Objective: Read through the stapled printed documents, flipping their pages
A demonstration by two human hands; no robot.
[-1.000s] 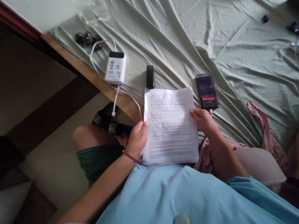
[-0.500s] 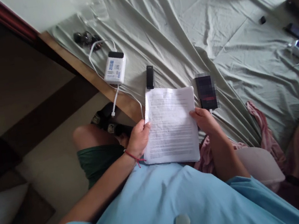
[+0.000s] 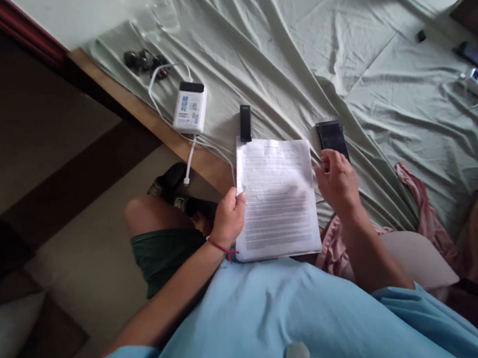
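**Papers in one hand, phone under the other**

The left hand (image 3: 228,220) is gripping the left edge of the printed papers (image 3: 278,197). The right hand (image 3: 337,183) is resting on the dark phone (image 3: 331,135), which is lying on the wrinkled bed sheet (image 3: 334,37) just beside the papers.

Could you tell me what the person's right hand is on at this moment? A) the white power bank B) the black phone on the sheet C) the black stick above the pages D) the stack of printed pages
B: the right hand rests on the black phone, clear of the printed pages, which the left hand alone holds.
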